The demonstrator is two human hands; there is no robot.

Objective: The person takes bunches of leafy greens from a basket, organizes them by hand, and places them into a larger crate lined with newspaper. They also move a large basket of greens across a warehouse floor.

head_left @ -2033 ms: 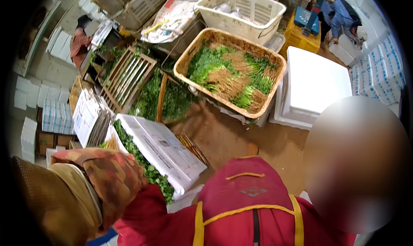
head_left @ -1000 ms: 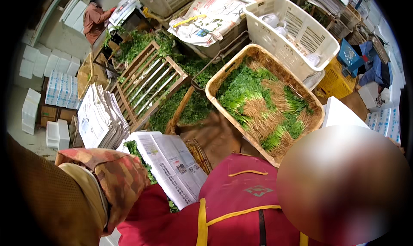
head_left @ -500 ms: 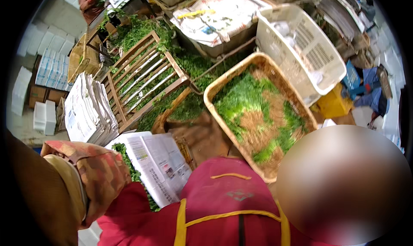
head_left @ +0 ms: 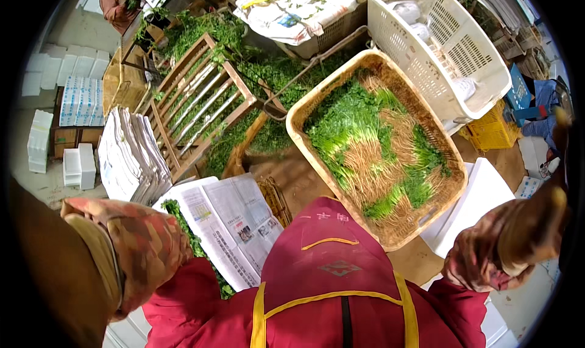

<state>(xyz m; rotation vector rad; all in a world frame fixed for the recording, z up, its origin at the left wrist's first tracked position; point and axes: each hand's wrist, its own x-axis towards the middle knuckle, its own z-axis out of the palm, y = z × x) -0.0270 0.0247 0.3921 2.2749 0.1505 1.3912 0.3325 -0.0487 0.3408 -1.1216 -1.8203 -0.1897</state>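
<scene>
My left hand (head_left: 58, 269), in a brown glove below a patterned sleeve cover, is raised close at the left edge, its fingers out of sight. At the right edge, my right hand (head_left: 536, 229) is also raised in a brown glove. Its visible fingers stretch upward, apart, with nothing seen in them. Ahead of me a tan plastic basket (head_left: 297, 121) holds bundles of leafy greens (head_left: 365, 159) with pale roots. Printed newspaper (head_left: 228, 223) lies before my left forearm, with green leaves (head_left: 183, 226) showing along its left side. Neither hand touches these things.
A stack of folded newspapers (head_left: 131, 156) leans by a wooden slatted chair (head_left: 201, 110) at left. Loose greens (head_left: 207, 34) cover the floor behind it. A white crate (head_left: 463, 43) stands beyond the basket. Another person (head_left: 117, 7) is at the far left.
The view has shifted slightly and become sharper. A blurred patch covered the right side before; my raised right hand and a white box now show there. My left hand stays raised.
</scene>
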